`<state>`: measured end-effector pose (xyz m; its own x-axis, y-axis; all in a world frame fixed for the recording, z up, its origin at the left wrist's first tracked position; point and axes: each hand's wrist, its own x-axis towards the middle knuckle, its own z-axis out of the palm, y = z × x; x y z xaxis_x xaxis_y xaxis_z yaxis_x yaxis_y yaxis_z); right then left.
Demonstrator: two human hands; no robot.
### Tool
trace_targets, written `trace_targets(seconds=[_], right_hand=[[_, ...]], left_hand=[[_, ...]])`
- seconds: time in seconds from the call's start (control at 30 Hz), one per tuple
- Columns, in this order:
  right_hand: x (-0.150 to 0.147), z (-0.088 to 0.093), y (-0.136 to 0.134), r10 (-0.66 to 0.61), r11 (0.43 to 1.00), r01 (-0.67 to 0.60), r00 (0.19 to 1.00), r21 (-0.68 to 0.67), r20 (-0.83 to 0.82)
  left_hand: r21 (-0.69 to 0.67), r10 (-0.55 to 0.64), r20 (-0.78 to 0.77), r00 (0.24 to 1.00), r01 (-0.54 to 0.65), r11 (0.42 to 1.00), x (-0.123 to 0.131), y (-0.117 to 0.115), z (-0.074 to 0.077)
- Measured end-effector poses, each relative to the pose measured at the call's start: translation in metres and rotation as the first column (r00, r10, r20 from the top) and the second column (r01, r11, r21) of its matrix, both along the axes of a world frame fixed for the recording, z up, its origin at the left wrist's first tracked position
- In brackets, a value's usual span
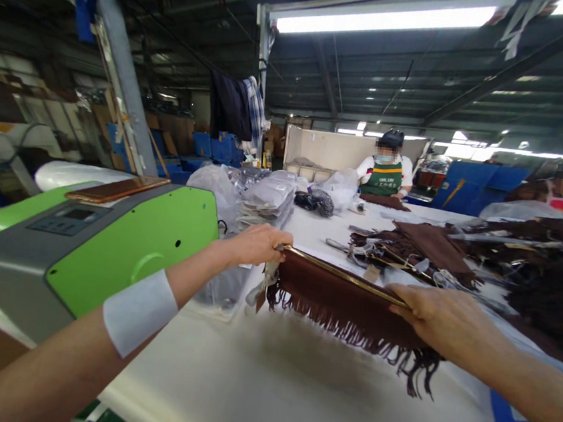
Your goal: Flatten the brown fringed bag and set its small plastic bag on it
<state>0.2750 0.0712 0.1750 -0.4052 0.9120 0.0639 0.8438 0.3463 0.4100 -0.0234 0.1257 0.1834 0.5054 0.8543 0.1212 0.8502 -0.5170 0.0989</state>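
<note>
Above the table (pixel 292 400), to the right of the machine (pixel 142 243), you hold the brown pouch (pixel 336 294) stretched out, your right hand (pixel 434 314) pinching the top corner farther from the machine and your left hand (pixel 258 244) pinching the nearer one. It looks light and soft, likely to sag if either end goes slack, and its loose fringe (pixel 344 330) could tangle. Your surest hold is probably the stiffer-looking metal zip (pixel 355 278), gripped at both ends, clear of the strands.
</note>
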Motion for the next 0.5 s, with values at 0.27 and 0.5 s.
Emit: trace_targets(seconds=[0.27,0.5], right_hand=[[-0.003,0.006,0.000,-0.051,0.998,0.050,0.997,-0.032,-0.051],[0.006,0.002,-0.004,-0.113,0.990,0.105,0.990,-0.097,-0.085]], left_hand=[[-0.065,-0.010,0.102,0.995,0.017,0.998,0.002,-0.002,-0.003],[-0.171,-0.011,0.499,0.867,0.111,0.979,-0.012,-0.020,-0.017]])
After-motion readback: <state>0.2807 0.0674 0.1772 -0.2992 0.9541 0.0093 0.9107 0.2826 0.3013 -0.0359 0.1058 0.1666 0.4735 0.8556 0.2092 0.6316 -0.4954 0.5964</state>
